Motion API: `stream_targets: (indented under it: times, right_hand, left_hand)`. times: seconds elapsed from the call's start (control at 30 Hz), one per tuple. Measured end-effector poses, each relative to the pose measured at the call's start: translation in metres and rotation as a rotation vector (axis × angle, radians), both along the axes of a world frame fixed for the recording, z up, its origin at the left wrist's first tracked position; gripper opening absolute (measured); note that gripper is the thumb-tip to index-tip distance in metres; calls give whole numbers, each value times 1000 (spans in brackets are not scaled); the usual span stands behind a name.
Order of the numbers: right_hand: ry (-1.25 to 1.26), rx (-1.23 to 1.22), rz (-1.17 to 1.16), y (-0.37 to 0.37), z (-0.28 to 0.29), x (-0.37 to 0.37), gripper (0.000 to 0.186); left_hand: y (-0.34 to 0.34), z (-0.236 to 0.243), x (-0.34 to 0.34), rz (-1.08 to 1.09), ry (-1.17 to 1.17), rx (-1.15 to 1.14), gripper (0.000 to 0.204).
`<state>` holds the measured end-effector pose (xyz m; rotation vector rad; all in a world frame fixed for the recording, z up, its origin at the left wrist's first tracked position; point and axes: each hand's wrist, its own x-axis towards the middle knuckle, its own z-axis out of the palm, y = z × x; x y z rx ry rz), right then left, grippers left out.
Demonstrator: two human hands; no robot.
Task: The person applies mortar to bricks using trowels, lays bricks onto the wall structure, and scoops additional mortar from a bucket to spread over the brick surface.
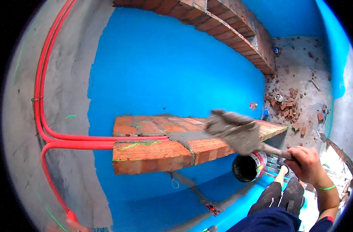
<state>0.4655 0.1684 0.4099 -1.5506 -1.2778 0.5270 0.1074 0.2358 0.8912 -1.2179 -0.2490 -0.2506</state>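
Observation:
My right hand (309,164) is wrapped round the handle of a trowel (234,133), whose blade is heaped with wet grey mortar and smeared by motion. The blade hangs over a brick wall (153,156), beside a mortar-filled groove (188,135) between two rows of bricks. Red conduit pipes (139,138) run into that groove and end at the mortar. At the lower left rim, my left hand (76,226) shows only as a blur near the red pipe's lower end (71,215); its fingers cannot be made out.
Below the trowel stands a bucket (246,168) with a dark inside. A blue-coated wall (172,69) spreads behind, with more brickwork (238,31) at the top. Brick rubble (290,106) and a white pot (278,97) lie on the floor to the right. My legs (281,193) are beside the bucket.

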Motion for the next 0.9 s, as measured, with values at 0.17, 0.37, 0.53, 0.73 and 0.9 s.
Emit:
stream_targets:
  times: [0.17,0.37,0.53,0.73,0.9]
  right_hand:
    - [298,139,423,40,32,12,25]
    - [381,109,327,63,23,-8,18]
    - [881,-321,615,97,25,-18,38]
    - [584,-387,582,135,1,-15,55]
    - [424,-376,544,146,-4,-18,48]
  left_hand:
    - [51,-65,15,-30,-431,-555,37]
    - [117,-95,-76,232,-802,-803,30]
    - [149,-145,-137,293,-999,-998,31]
    - [140,-232,-232,464,-1125,-1273,29]
    - [82,-345,-332,707,-1024,-1277,23]
